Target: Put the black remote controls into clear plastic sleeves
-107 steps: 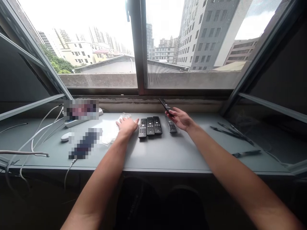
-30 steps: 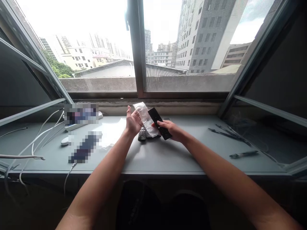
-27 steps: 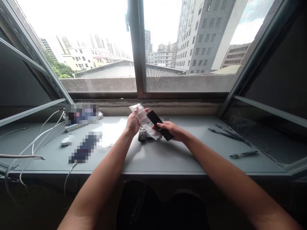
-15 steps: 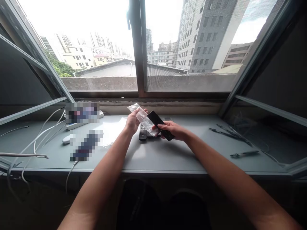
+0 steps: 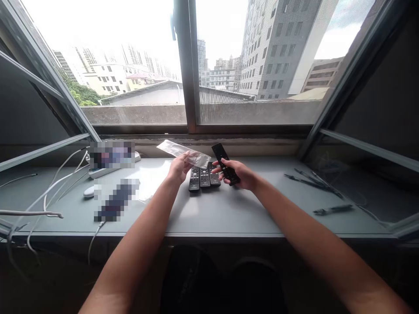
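A clear plastic sleeve [image 5: 196, 158] is pinched in my left hand [image 5: 180, 168], its long end pointing up and left toward the window. My right hand [image 5: 238, 172] grips a black remote control [image 5: 221, 153], tilted, with its buttons partly covered by my fingers. Between and below the hands, three black remote controls [image 5: 204, 179] lie side by side on the desk [image 5: 225, 213]. The sleeve hides their upper ends. The sleeve and the held remote are apart.
Pens [image 5: 334, 209] and dark cables [image 5: 309, 182] lie at the right. On the left are a white power strip [image 5: 114, 168], a white mouse-like object [image 5: 88, 192], white cables [image 5: 49, 192] and a blurred-out dark object [image 5: 116, 200]. A window frame [image 5: 191, 87] stands behind the desk.
The sleeve has moved left, away from the remote in my right hand, and lies straighter. That remote has turned more upright. The three remotes on the desk show more fully.
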A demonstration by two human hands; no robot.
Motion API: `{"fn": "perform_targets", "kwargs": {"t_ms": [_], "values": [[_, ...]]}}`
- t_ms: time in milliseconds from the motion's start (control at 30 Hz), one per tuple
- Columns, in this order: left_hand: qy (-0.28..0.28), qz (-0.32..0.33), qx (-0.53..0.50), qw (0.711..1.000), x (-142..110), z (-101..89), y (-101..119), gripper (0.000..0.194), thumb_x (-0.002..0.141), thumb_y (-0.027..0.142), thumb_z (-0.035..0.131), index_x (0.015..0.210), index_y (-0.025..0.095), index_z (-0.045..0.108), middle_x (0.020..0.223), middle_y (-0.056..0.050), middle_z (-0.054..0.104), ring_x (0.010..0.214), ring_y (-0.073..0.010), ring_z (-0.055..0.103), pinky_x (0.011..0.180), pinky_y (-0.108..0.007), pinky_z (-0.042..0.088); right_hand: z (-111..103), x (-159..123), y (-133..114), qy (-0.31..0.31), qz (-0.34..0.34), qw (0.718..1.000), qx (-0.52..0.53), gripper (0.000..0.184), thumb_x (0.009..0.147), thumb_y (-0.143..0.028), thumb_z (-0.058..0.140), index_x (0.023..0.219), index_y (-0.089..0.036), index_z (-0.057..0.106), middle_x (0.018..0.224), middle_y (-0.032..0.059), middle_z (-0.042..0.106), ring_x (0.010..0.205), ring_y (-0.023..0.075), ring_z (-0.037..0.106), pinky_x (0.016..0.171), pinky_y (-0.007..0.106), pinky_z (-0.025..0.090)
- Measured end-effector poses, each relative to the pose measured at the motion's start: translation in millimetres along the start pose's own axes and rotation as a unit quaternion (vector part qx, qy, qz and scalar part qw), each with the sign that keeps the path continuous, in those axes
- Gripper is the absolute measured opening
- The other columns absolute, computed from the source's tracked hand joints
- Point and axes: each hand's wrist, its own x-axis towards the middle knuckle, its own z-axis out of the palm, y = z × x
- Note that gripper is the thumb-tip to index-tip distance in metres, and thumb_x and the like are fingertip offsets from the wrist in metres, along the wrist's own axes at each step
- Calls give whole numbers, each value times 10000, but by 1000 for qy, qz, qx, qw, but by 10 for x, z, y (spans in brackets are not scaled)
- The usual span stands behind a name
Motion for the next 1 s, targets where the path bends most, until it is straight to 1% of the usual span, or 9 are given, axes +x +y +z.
{"fn": "perform_targets", "kwargs": {"t_ms": [133,200,300,367,467,633,767,867,1000], "values": [[11,-42,-40,998,18,-18,26,217,908,36,800,1107,109,756,1030,-123,827,844,-158,802,753,-211,655,-10,-6,-38,8,23,997,72,418,1139,-488,497,1202,-137,716,937,121,775,652,174,673,457,249,501],[1,-39,-38,999,24,-19,16,271,868,-15,819,1101,110,756,1026,-113,827,837,-139,799,744,-176,640,2,-9,-51,6,28,995,96,494,1141,-546,442,1208,-136,710,906,117,756,646,184,654,461,264,499],[18,-17,-47,999,40,-25,-3,262,857,9,867,1063,117,747,1029,-104,828,841,-132,801,767,-178,642,21,-6,-57,-1,22,991,132,571,1148,-554,332,1231,-126,700,883,114,726,629,190,617,474,286,499],[47,-11,-60,997,55,-37,-5,259,861,45,891,1048,131,734,1002,-86,825,813,-126,797,775,-189,647,27,-2,-58,-2,6,988,157,529,1150,-470,300,1246,-128,693,867,100,699,616,184,585,481,287,502],[72,-12,-83,994,72,-56,8,261,877,66,889,1059,158,727,983,-55,821,770,-107,784,757,-180,647,21,0,-70,9,-12,983,184,413,1135,-397,368,1238,-158,689,846,73,667,631,181,581,493,281,530],[82,-33,-102,991,62,-38,39,279,910,89,862,1152,157,743,970,-70,821,764,-129,794,732,-186,666,3,-16,-108,87,-10,975,206,222,1111,-380,587,1142,-184,689,752,29,633,686,175,674,516,242,602],[101,-33,-106,989,43,-11,45,330,921,101,851,1225,167,742,1007,-76,825,772,-139,806,718,-179,674,11,-28,-133,137,-16,973,187,188,1108,-352,627,1222,-207,666,1083,112,788,924,217,810,605,262,690],[98,-37,-112,988,35,-11,49,296,950,138,830,1230,160,736,1028,-94,818,799,-156,816,715,-186,681,14,-29,-145,139,-28,973,184,184,1109,-337,646,1266,-242,653,1180,93,804,783,146,796,553,200,658],[62,-52,-131,988,25,-20,64,293,976,159,797,1251,128,700,1059,-143,808,864,-195,831,739,-209,693,3,-26,-146,133,-37,975,173,169,1100,-362,657,1239,-266,650,1042,38,811,567,87,662,401,147,502]]}}
